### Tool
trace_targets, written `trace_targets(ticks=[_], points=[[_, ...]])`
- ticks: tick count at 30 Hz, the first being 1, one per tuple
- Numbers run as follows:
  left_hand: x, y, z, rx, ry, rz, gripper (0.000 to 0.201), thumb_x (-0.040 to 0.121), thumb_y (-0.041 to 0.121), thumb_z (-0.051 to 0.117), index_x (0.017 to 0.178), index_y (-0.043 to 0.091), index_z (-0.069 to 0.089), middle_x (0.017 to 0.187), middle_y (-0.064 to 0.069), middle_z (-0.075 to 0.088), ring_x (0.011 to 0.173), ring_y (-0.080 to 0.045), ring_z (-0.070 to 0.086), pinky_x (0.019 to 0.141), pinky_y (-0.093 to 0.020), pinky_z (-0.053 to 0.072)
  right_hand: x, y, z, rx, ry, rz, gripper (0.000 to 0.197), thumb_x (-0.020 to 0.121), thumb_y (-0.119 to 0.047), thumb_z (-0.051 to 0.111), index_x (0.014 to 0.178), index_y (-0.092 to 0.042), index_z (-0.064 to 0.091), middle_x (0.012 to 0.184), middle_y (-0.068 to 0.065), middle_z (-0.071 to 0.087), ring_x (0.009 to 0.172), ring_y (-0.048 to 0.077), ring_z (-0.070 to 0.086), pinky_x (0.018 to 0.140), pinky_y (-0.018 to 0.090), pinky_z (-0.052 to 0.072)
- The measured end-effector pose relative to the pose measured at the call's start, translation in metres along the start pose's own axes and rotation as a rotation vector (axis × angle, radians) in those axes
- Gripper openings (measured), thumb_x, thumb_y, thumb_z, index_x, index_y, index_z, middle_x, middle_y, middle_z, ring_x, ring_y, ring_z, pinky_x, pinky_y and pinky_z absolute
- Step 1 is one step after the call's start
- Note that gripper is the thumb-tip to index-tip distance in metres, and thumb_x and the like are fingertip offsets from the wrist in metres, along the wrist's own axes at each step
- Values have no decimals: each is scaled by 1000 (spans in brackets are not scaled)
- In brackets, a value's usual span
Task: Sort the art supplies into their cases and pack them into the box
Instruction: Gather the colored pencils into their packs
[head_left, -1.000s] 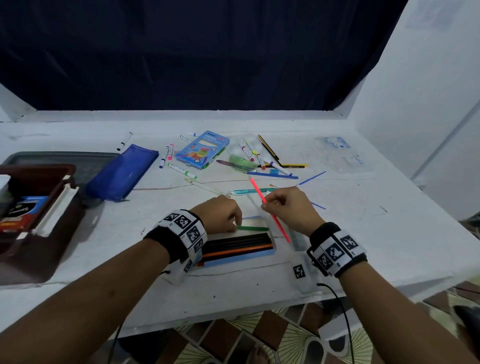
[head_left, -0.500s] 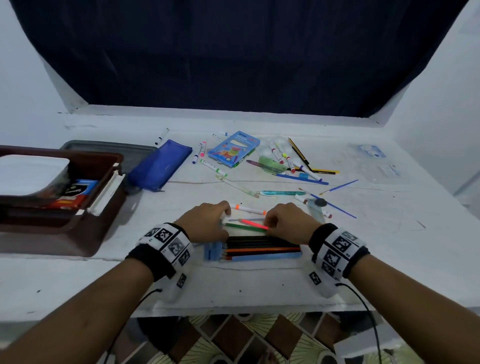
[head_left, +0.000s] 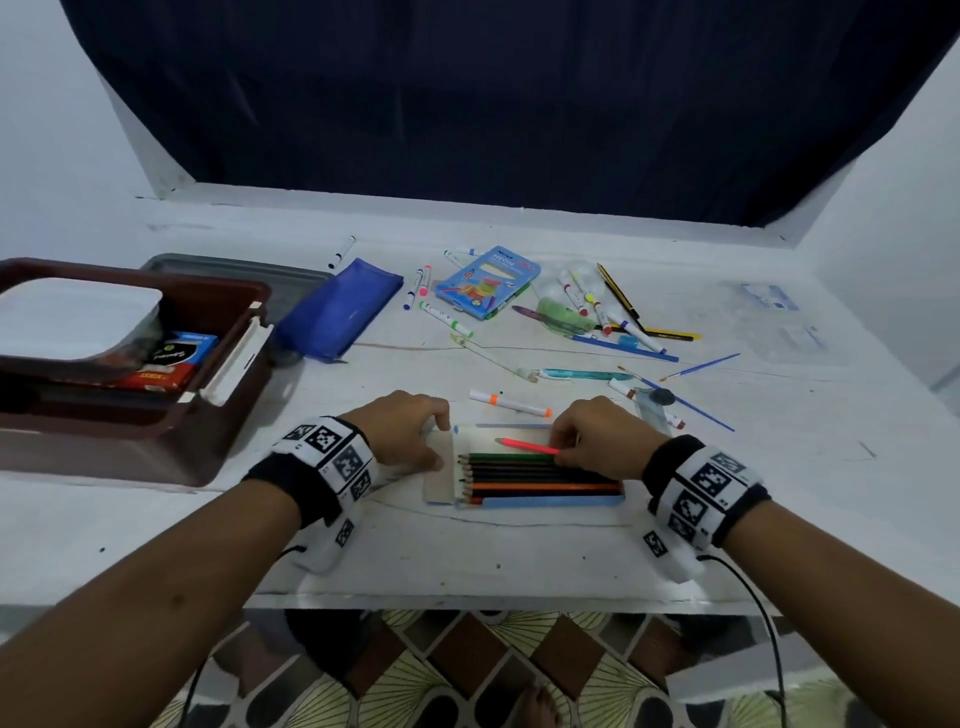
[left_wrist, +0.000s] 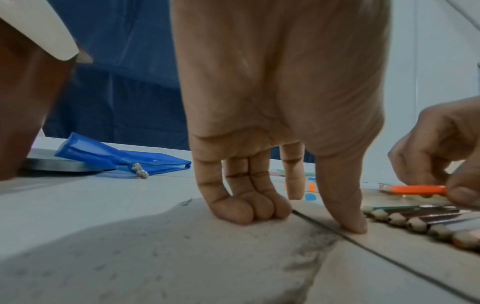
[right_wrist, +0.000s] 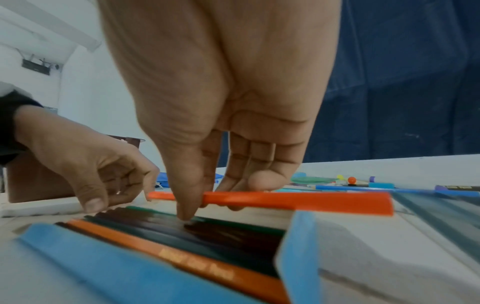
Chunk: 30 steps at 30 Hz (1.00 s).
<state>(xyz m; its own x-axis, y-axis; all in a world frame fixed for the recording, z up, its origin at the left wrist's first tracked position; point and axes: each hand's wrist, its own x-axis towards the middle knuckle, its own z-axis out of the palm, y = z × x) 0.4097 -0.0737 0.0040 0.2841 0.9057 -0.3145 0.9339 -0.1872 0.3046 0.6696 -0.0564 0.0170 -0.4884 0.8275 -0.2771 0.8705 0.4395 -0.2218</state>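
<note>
An open blue pencil case (head_left: 540, 501) lies near the table's front edge with several coloured pencils (head_left: 535, 473) side by side in it. My right hand (head_left: 597, 441) pinches a red pencil (head_left: 524, 444) by its back end and holds it low over the empty far strip of the case; the right wrist view shows the red pencil (right_wrist: 298, 200) just above the row. My left hand (head_left: 410, 431) is at the case's left end. Its thumb (left_wrist: 348, 205) presses on the cardboard flap while three fingers rest curled on the table.
A brown box (head_left: 218, 431) holding a white tray and packets stands at the left. Behind the case lie a blue zip pouch (head_left: 337, 312), a blue neon marker box (head_left: 488, 280), an orange-capped marker (head_left: 509, 404), and several loose markers, pencils and brushes (head_left: 698, 366).
The red pencil came down from a steep tilt to lie almost flat over the case. My left hand shifted to the case's left flap.
</note>
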Motion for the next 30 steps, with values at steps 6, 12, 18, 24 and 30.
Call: trace_targets(ticks=[6,12,18,24,30], points=[[4,-1,-2,-13,-20,1,45,76,34,78,112,22,55,100,7,48,88,-14,46,75,-26,36,-4,-17,6,-5,-28,-94,9,83,-20,68,90,-16,73,87,-2,67,81,17,61,70,26,48],[3,-2,-3,-53,-20,-6,46,75,32,80,112,20,56,99,7,48,87,-15,46,73,-26,34,-6,-13,4,21,-47,-96,10,85,-23,70,92,-16,74,90,-2,68,82,15,61,67,19,44],[4,1,-5,-32,-44,-30,46,75,32,80,111,21,54,106,5,49,93,-15,45,79,-27,36,6,-25,-20,115,109,-158,19,84,-29,74,100,-18,76,85,-8,62,77,6,55,66,14,39],[8,0,-6,-16,-51,-38,47,72,34,81,110,23,56,123,3,56,97,-14,44,84,-28,38,29,-37,-18,123,161,-194,19,84,-23,74,101,-15,78,88,-3,69,74,4,54,66,13,36],[6,-1,-6,-49,-46,-33,46,74,33,81,112,22,57,103,7,49,92,-15,45,77,-27,35,30,-28,-1,14,40,-134,18,88,-20,68,105,-19,74,103,0,69,93,16,62,85,31,50]])
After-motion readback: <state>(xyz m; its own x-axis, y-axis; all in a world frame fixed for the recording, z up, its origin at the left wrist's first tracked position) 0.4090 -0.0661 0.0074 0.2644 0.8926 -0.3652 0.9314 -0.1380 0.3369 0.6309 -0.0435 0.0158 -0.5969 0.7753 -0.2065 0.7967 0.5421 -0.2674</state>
